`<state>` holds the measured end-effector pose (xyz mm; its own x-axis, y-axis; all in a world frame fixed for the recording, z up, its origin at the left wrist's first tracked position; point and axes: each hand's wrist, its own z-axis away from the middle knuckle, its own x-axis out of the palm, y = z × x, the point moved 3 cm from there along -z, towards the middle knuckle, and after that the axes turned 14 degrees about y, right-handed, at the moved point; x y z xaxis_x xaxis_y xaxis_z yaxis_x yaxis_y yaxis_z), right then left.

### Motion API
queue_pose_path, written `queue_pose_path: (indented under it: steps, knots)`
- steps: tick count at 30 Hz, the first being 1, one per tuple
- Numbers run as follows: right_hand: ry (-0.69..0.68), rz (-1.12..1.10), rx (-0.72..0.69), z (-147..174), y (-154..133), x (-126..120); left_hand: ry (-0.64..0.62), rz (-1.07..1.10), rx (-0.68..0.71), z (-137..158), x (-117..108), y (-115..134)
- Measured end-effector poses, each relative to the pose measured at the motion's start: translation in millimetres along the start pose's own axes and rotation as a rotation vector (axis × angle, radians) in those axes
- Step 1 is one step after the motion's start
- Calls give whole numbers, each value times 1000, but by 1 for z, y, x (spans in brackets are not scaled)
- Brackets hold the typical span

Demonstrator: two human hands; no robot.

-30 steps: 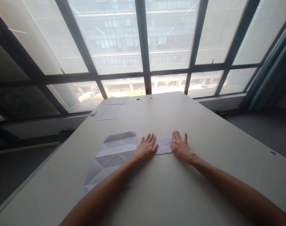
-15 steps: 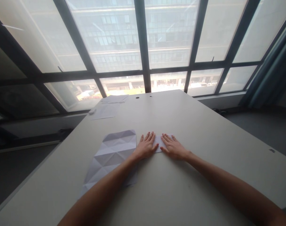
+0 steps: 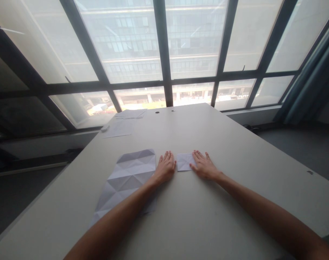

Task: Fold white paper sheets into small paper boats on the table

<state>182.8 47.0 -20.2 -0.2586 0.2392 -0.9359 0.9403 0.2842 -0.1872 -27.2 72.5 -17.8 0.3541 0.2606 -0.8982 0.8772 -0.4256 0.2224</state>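
Note:
A small folded sheet of white paper [image 3: 184,162] lies flat on the white table [image 3: 191,213] between my hands. My right hand [image 3: 204,165] rests palm down with its fingers stretched out over the right end of the folded paper, hiding that end. Just off the paper's left edge, my left hand [image 3: 166,166] lies flat on the table, fingers extended, holding nothing. Left of it is a larger creased paper sheet [image 3: 129,177] with a grid of fold lines, spread open and partly covered by my left forearm.
Several white sheets [image 3: 130,114] lie at the table's far left, with another sheet [image 3: 118,129] nearer and a small pale object [image 3: 105,128] beside it. A dark round spot [image 3: 157,112] shows near the far edge. Tall windows stand beyond; a blue curtain [image 3: 302,79] hangs right.
My hands have moved apart along the folded paper. The left has slid off its left edge, and the right has shifted toward its right end, baring more of the paper.

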Motion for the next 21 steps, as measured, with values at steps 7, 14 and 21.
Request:
queue_pose_path:
  steps: [7, 14, 21]
  knots:
    - [83, -26, 11, 1, -2, -2, 109, 227, 91, -6, -9, 6]
    - [200, -35, -178, 3, -14, -18, -50, 178, 239, 3, -3, 12]
    - [109, -84, -184, 5, -16, -26, 184, 359, 70, -5, -14, 10]
